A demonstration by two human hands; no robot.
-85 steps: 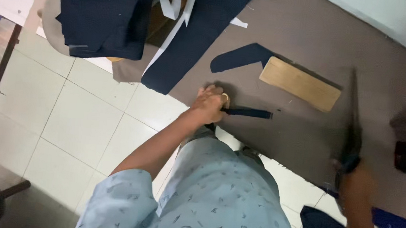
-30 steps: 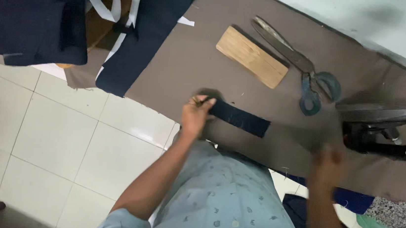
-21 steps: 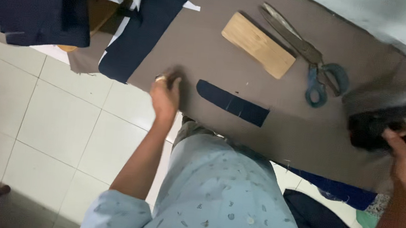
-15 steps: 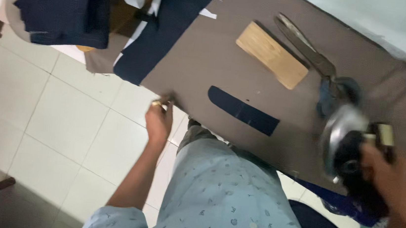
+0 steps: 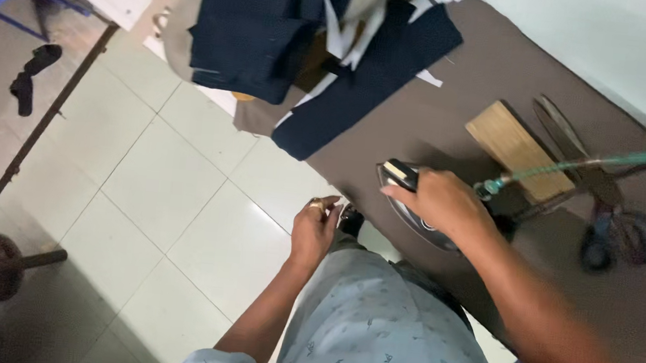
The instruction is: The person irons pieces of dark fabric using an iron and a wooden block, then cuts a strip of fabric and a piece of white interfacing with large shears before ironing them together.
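Observation:
My right hand (image 5: 441, 204) grips the handle of a metal clothes iron (image 5: 409, 206) that rests flat on the brown table (image 5: 456, 115) near its front edge. A green cord (image 5: 601, 162) runs from the iron to the right. The small navy fabric strip is hidden under the iron. My left hand (image 5: 315, 228), with a ring on one finger, rests at the table's front edge just left of the iron, fingers curled, holding nothing that I can see.
A wooden block (image 5: 517, 148) and large scissors (image 5: 601, 208) lie behind the iron. A long navy fabric piece (image 5: 363, 91) and a pile of navy cloth (image 5: 262, 33) sit at the table's far left. White floor tiles (image 5: 172, 191) lie below.
My right hand has carried the iron from the right side leftward and set it down over the navy strip. My left hand has stayed at the table edge.

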